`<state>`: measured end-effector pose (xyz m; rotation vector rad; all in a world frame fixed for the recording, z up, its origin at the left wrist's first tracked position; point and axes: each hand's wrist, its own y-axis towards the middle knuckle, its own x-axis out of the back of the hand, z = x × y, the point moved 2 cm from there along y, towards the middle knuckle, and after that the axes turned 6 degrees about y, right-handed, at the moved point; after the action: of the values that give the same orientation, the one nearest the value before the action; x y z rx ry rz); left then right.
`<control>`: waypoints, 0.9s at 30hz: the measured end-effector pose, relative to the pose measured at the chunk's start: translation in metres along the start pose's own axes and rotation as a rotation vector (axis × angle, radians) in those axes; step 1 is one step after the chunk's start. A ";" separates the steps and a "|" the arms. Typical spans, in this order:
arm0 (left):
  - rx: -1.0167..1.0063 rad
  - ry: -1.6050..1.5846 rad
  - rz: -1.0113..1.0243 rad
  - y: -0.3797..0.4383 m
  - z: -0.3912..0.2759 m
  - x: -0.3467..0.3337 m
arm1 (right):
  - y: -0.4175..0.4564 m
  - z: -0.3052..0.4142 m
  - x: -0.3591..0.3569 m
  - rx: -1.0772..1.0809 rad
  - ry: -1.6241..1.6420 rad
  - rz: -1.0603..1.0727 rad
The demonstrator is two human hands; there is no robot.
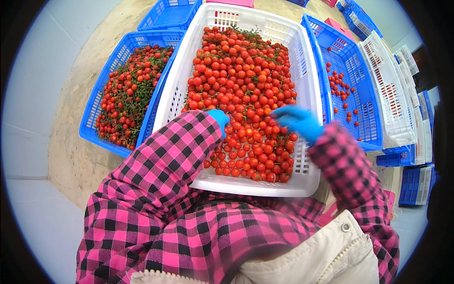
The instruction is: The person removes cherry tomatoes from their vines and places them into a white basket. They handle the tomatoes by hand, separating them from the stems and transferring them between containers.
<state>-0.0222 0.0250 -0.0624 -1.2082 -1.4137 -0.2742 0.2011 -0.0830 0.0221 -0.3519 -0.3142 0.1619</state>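
Note:
Before me a white plastic crate point(310, 106) holds many red cherry tomatoes point(244, 74), some on green stems. My left hand point(220, 120), in a blue glove, is low over the tomatoes left of the crate's middle. The checked sleeve covers most of it, so its fingers and anything in them are hidden. Blurred, my right hand point(298, 121) in a blue glove hovers over the right side of the tomatoes. Its fingers reach left and look apart, with nothing visible between them. Near the crate's front end the tomatoes lie thinner, and white floor shows between them.
On the left, a blue crate point(106, 76) holds cherry tomatoes tangled with green stems point(136, 92). To the right, another blue crate point(367, 117) has scattered loose tomatoes point(340, 85). White crates point(388, 92) stand beyond it. A blue crate point(168, 16) sits at the back left.

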 end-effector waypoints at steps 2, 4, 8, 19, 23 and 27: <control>-0.006 -0.003 0.057 -0.002 0.003 0.005 | 0.028 -0.007 -0.065 0.034 -0.498 0.133; 0.018 0.039 0.124 -0.005 0.004 0.010 | 0.049 -0.020 -0.102 0.033 -0.827 0.175; 0.078 0.045 0.158 -0.012 0.002 0.021 | 0.048 -0.035 -0.123 0.090 -0.926 0.056; 0.179 -0.005 0.147 -0.019 0.000 0.031 | 0.048 -0.032 -0.144 0.009 -0.873 0.196; 0.203 -0.015 0.165 -0.020 0.001 0.033 | 0.049 -0.035 -0.142 0.082 -0.904 0.230; 0.220 -0.010 0.182 -0.018 0.002 0.032 | 0.054 -0.038 -0.139 0.145 -0.900 0.248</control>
<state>-0.0298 0.0349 -0.0275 -1.1471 -1.2955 0.0131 0.0772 -0.0740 -0.0692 -0.1527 -1.1416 0.5872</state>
